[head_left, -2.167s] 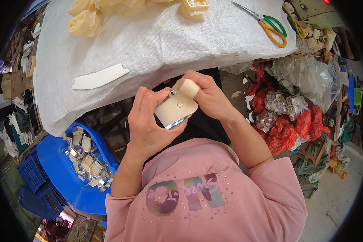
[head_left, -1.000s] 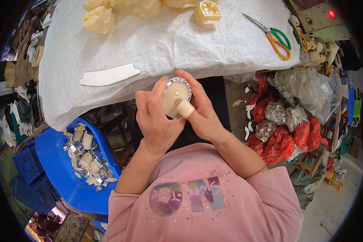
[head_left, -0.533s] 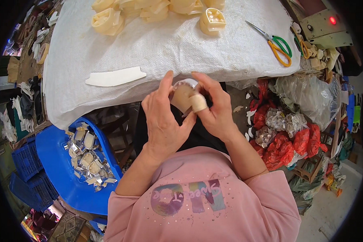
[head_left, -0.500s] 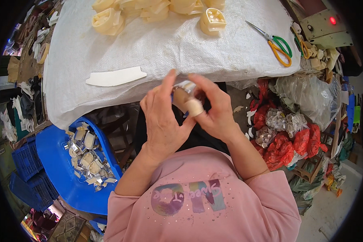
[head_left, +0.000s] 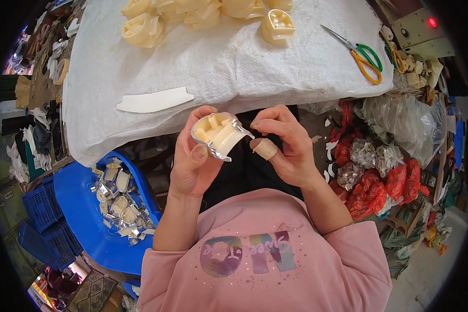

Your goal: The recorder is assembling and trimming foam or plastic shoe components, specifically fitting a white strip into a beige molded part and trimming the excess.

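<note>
In my left hand (head_left: pixel 191 156) is a cream shoe heel (head_left: pixel 224 139), its hollow ribbed end turned up. Shiny silver covering wraps its outside and sticks out past its right edge. My right hand (head_left: pixel 283 145) is just to the right of that silver edge, with a gap between forefinger and thumb; a tan strip of tape goes round the thumb. On the white-covered table beyond my hands lies a curved white strip (head_left: pixel 155 99). Several bare cream heels (head_left: pixel 142 30) are grouped at the far edge, and one stands apart (head_left: pixel 277 27) from them.
Scissors (head_left: pixel 357 54) with green and orange handles lie at the table's right. A blue plastic tub (head_left: pixel 83 213) at my left holds several silver-covered heels (head_left: pixel 120 203). Red plastic bags (head_left: pixel 368 192) and clear bags (head_left: pixel 408 125) crowd the right side. Blue crates (head_left: pixel 40 204) stand far left.
Both hands were close together around the blurred heel. Now my left hand holds it up to the left, ribbed end showing, and my right hand has drawn away to the right.
</note>
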`<move>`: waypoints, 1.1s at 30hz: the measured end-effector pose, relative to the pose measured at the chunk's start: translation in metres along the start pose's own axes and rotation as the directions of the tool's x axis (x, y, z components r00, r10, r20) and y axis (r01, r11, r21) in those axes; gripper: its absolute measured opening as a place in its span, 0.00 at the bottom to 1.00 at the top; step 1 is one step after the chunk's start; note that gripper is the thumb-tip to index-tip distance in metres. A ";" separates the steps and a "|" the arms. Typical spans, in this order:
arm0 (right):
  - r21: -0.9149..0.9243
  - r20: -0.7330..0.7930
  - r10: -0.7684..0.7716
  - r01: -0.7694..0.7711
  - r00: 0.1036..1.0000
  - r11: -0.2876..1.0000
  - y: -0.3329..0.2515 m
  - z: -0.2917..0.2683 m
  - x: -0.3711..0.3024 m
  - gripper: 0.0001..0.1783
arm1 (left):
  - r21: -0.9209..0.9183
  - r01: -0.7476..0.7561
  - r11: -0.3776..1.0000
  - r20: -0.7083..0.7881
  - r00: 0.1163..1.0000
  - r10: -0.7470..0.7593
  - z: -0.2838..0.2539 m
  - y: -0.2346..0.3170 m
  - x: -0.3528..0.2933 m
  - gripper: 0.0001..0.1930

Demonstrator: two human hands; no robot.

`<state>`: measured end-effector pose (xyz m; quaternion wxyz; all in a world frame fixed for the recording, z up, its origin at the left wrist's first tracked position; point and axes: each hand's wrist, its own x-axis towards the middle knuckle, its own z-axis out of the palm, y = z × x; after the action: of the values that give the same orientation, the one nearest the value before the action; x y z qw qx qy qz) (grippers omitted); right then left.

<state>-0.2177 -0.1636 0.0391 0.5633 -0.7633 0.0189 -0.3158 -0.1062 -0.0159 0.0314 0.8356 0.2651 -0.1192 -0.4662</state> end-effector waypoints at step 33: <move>-0.980 -0.125 0.190 -0.151 0.974 0.127 0.080 -0.258 0.064 0.31 | 0.933 -0.275 -0.233 0.322 0.926 0.197 0.027 0.004 0.066 0.29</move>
<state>-0.2702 -0.4359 0.0410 -0.0378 -0.9421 0.2978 -0.1494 -0.0799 -0.0792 0.0530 0.4012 0.7658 -0.5006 -0.0451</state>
